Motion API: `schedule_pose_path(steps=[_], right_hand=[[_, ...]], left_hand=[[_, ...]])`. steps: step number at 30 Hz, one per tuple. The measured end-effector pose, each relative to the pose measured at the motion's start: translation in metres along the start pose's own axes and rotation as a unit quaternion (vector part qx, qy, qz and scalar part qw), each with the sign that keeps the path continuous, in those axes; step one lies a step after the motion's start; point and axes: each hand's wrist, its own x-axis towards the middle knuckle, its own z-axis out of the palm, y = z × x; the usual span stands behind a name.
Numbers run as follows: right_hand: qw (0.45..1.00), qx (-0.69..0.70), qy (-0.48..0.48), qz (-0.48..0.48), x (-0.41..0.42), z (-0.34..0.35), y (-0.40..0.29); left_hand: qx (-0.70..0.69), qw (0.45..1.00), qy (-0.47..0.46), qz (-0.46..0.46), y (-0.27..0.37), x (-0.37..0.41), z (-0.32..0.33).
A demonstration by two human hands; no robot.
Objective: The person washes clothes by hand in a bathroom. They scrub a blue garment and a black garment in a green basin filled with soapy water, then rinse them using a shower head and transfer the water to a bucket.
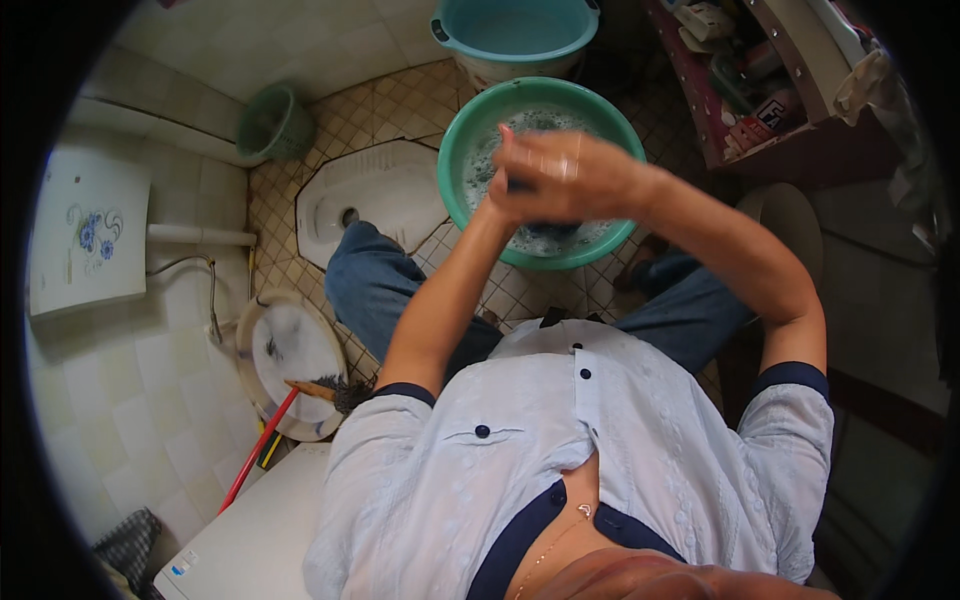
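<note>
A green plastic basin [452,176] with sudsy water stands on the tiled floor between my knees. Dark wet cloth [553,228] lies in the suds below my hands. Over the basin, my right hand [574,174] is closed against my left hand [504,201], and a dark piece of cloth shows between them. Both hands are blurred, and the right one hides most of the left one's fingers. How much cloth is held cannot be made out.
A blue tub [517,55] stands beyond the basin. A squat toilet [375,196] and a green plastic basket [277,124] are at the left. An oval basin [289,352] and a red-handled brush [259,450] are near my left elbow. A cluttered shelf unit [802,154] stands at the upper right.
</note>
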Motion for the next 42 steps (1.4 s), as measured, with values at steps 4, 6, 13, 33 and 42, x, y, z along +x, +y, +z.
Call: schedule_pose_path(steps=[4, 6, 13, 33, 42], right_hand=[[0.978, 0.024, 0.170, 0.116, -0.026, 0.002, -0.015], [0.914, 0.051, 0.281, 0.288, -0.054, -0.003, -0.002], [0.300, 0.558, 0.357, 0.687, -0.110, 0.115, -0.003], [0.253, 0.825, 0.353, 0.362, -0.075, 0.133, -0.024], [0.130, 0.809, 0.348, 0.456, -0.040, 0.158, 0.038]], left_hand=[[-0.134, 0.990, -0.036, 0.025, 0.012, 0.033, 0.006], [-0.119, 0.988, -0.006, 0.100, 0.015, 0.043, 0.018], [0.252, 0.943, -0.002, 0.219, -0.012, 0.033, 0.019], [-0.199, 0.975, -0.094, 0.024, 0.020, 0.022, 0.013], [-0.121, 0.991, -0.005, -0.054, -0.009, -0.009, -0.022]])
